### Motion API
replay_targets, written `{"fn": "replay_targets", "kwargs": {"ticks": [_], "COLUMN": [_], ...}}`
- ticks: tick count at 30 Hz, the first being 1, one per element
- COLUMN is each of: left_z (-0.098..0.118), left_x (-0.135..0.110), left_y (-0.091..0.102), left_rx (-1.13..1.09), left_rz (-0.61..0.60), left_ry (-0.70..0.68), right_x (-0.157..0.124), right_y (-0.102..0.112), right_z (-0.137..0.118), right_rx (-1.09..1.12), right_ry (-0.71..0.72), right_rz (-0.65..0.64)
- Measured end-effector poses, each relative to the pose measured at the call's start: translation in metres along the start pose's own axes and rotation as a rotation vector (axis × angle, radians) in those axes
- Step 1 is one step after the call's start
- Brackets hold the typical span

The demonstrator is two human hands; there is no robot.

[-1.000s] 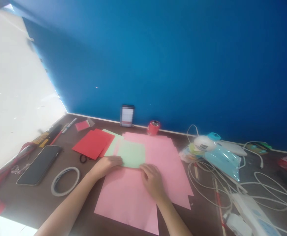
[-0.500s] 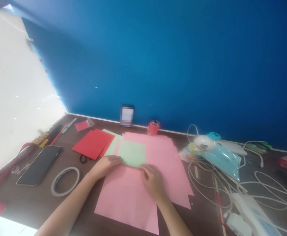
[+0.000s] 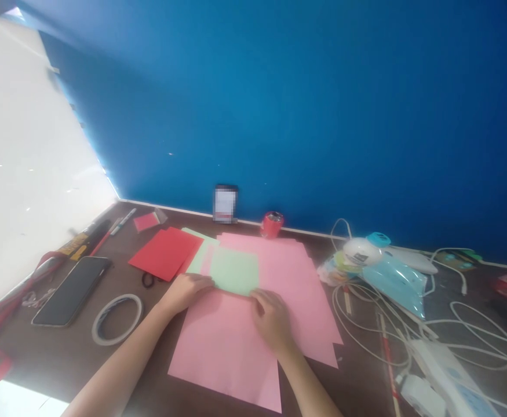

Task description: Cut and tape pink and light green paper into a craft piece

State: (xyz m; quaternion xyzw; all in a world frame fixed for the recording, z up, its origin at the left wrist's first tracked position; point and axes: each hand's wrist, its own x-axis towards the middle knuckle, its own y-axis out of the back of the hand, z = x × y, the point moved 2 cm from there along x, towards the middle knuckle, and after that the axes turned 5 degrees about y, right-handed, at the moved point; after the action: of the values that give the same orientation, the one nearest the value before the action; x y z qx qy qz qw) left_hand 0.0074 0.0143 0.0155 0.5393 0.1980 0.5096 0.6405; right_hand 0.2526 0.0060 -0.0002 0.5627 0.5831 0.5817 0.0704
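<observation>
A: Anything change in the last second?
B: Barely. Left hand [image 3: 188,289] and right hand [image 3: 273,321] stay on the near edge of the green sheet [image 3: 234,269], so it's pinned, not moved. It lies on the pink sheets [image 3: 225,353], 12 o'clock of the hands.
A: Grip?
B: Right flat, fingers apart, pressing. Left curled at the corner; can't tell if it's pinching. Tape ring [image 3: 116,318] at its 8 o'clock.
</observation>
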Motion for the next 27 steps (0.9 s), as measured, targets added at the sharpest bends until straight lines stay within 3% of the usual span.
{"fn": "replay_targets", "kwargs": {"ticks": [27], "left_z": [-0.0005], "left_x": [0.001], "left_y": [0.0045], "left_rx": [0.087], "left_rz": [0.008], "left_ry": [0.024], "right_x": [0.0045], "right_y": [0.0074], "right_z": [-0.0009], "right_rx": [0.046], "right_ry": [-0.036], "right_rz": [-0.033]}}
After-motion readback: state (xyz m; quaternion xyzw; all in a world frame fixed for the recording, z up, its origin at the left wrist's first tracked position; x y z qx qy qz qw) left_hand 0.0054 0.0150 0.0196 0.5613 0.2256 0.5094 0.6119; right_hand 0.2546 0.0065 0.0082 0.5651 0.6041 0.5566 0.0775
